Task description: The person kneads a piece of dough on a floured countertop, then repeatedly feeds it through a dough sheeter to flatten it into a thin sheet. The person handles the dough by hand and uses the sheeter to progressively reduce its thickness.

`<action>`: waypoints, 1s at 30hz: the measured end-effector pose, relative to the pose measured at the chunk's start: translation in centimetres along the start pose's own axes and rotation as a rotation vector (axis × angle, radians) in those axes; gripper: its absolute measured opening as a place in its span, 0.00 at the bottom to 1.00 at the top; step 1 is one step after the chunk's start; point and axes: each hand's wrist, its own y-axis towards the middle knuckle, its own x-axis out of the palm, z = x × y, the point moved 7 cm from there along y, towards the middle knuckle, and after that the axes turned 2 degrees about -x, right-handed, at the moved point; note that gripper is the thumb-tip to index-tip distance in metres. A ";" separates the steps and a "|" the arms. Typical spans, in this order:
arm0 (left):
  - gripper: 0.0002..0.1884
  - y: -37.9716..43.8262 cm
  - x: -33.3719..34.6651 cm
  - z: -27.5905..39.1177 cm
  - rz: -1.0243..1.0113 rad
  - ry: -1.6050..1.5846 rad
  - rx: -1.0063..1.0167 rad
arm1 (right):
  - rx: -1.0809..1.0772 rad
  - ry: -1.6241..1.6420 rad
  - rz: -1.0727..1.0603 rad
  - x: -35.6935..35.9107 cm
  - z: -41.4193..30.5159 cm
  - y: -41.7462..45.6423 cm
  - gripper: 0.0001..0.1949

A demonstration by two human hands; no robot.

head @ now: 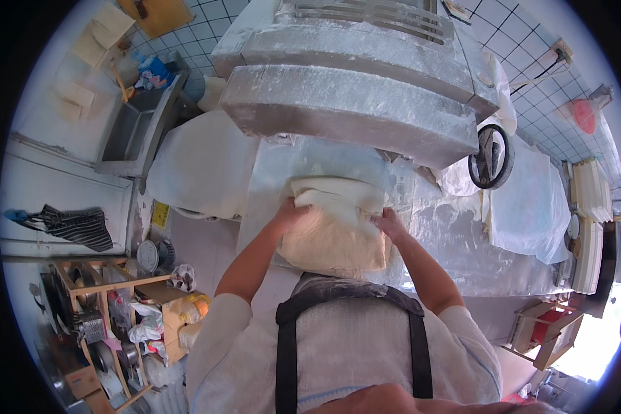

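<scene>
A wide slab of pale dough (336, 243) lies on the floury metal worktop (440, 243) in front of me, below a flour-dusted steel dough sheeter (346, 98). Its far part is folded over in loose layers. My left hand (293, 211) grips the left edge of the fold, fingers partly hidden by the dough. At the right edge, my right hand (387, 222) holds the dough between thumb and fingers. The sheeter's black handwheel (491, 157) is to the right of both hands.
Pale cloth or plastic sheets cover something at the left (202, 165) and at the right (528, 202) of the worktop. A steel sink (134, 129) stands at the far left. Wooden shelves (103, 284) with pans and bottles stand at the lower left, a wooden stool (546, 331) at the lower right.
</scene>
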 end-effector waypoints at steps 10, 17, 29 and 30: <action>0.20 -13.4 5.2 9.1 -0.128 -0.060 0.416 | -0.457 0.233 0.192 -4.7 -12.4 -2.6 0.18; 0.17 -9.4 14.8 4.8 -0.628 0.598 0.630 | 0.188 0.468 0.281 -7.6 2.3 -1.6 0.22; 0.39 7.7 -0.2 5.0 0.364 1.378 0.374 | 0.088 0.264 0.329 -7.9 3.7 -3.4 0.17; 0.40 6.6 -0.5 4.1 0.408 1.370 0.310 | 0.073 0.281 0.314 -8.1 4.0 -3.7 0.17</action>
